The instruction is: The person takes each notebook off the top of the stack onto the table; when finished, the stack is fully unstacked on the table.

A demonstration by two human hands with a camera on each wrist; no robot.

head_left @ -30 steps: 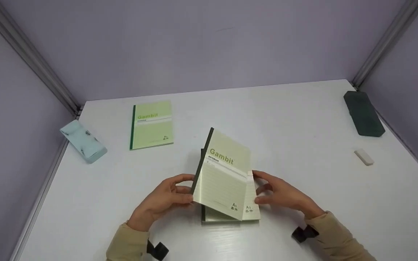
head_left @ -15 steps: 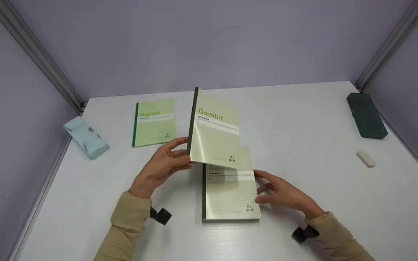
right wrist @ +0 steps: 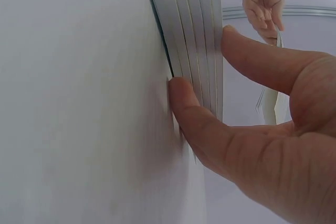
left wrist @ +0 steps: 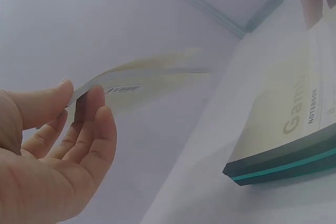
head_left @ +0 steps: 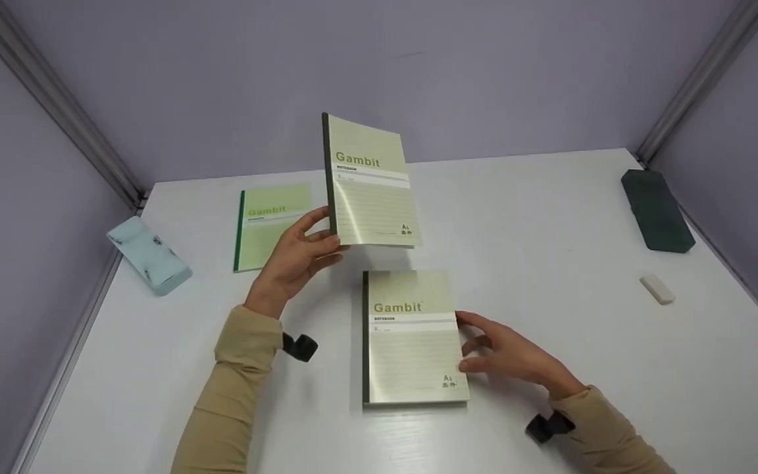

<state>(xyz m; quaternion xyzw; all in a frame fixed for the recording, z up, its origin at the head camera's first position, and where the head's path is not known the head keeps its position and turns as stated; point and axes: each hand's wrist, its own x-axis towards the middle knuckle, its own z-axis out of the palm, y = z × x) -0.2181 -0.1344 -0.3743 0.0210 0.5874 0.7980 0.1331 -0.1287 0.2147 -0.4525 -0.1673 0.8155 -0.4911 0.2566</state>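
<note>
My left hand (head_left: 293, 260) pinches a pale green Gambit notebook (head_left: 371, 187) by its dark spine, near the lower left corner. That notebook hangs tilted above the table, and its pages bend a little in the left wrist view. Below it, a stack of matching notebooks (head_left: 412, 355) lies flat with the dark spines to the left. My right hand (head_left: 514, 355) holds the stack's right edge between thumb and fingers. Several layered page edges (right wrist: 191, 40) show between its fingertips in the right wrist view.
A brighter green notebook (head_left: 267, 243) lies at the back left, partly behind my left hand. Beside it is a light blue case (head_left: 150, 255) at the table's left edge. A dark green case (head_left: 657, 210) and a white eraser (head_left: 656, 289) lie far right. Walls border the table (head_left: 550, 276).
My left hand has lifted the top notebook off the stack and carried it up, away and slightly left. The stack's top cover is now uncovered. My right hand stays at the stack's edge.
</note>
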